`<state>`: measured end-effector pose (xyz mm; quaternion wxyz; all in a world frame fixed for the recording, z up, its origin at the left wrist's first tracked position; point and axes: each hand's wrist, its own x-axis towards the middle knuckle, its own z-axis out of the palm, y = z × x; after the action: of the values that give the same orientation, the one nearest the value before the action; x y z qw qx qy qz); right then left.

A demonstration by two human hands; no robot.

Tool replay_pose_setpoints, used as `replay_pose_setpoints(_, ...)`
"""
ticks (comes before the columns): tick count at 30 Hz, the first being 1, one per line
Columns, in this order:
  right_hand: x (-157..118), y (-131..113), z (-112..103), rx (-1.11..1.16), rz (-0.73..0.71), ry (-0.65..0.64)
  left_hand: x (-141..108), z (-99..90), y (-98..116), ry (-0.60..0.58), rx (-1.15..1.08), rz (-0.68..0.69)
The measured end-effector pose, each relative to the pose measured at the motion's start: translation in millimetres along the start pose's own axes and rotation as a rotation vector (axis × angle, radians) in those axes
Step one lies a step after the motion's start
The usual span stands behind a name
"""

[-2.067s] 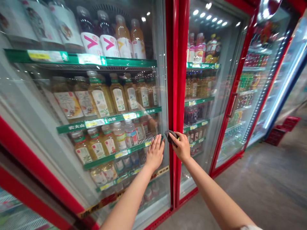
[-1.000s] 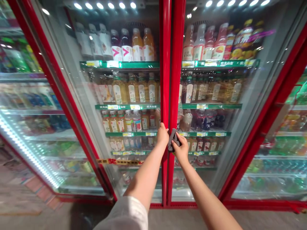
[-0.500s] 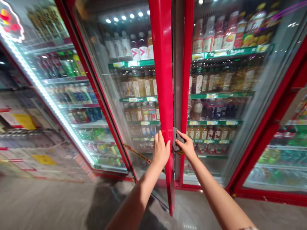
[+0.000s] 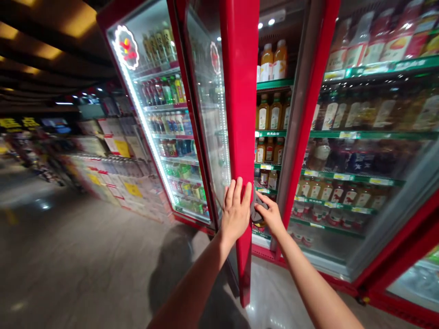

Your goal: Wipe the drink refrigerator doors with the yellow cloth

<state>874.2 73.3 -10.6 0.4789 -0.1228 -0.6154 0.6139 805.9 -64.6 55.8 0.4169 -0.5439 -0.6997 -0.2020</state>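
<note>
A red-framed glass cooler door [image 4: 242, 114] stands swung open towards me, its edge facing me. My left hand [image 4: 236, 211] lies on the red frame with fingers stretched upward. On the inner side of the same frame, my right hand [image 4: 273, 215] grips a dark grey cloth [image 4: 258, 211], which looks folded and is pressed to the door. The fingers of that hand partly cover the cloth. Behind the opening, bottled drinks [image 4: 269, 112] stand on shelves with green strips.
A closed glass door of the cooler [image 4: 343, 151] is on the right, with more bottles behind it. On the left are a lit drinks cooler [image 4: 171, 123] and stacked cartons [image 4: 120, 178]. Grey glossy floor [image 4: 103, 256] spreads below.
The door has swung further open, showing more shelves inside. My view has turned left. Both hands stay on the door, and my left hand now lies flatter across the frame.
</note>
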Motion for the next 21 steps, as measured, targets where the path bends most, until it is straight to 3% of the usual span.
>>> replay_pose_setpoints(6, -18, -6, 31, 0.035, -0.036, -0.087, 10, -27.9, -4, 0.023, 0.115, -0.021)
replay_pose_setpoints(11, -21, -7, 56, 0.101, -0.057, -0.302, 16, -37.3, -23, 0.073, 0.206, -0.132)
replay_pose_setpoints(16, -4, 2, 69, 0.197, 0.101, -0.476, -7, -43.6, -55, 0.000, 0.354, -0.189)
replay_pose_setpoints(19, 13, 11, 66, 0.247, 0.245, -0.446, -18, -46.7, -63, -0.091, 0.420, -0.129)
replay_pose_setpoints(21, 24, 19, 61, 0.287, 0.337, -0.417, -20, -45.1, -63, -0.128, 0.472, -0.159)
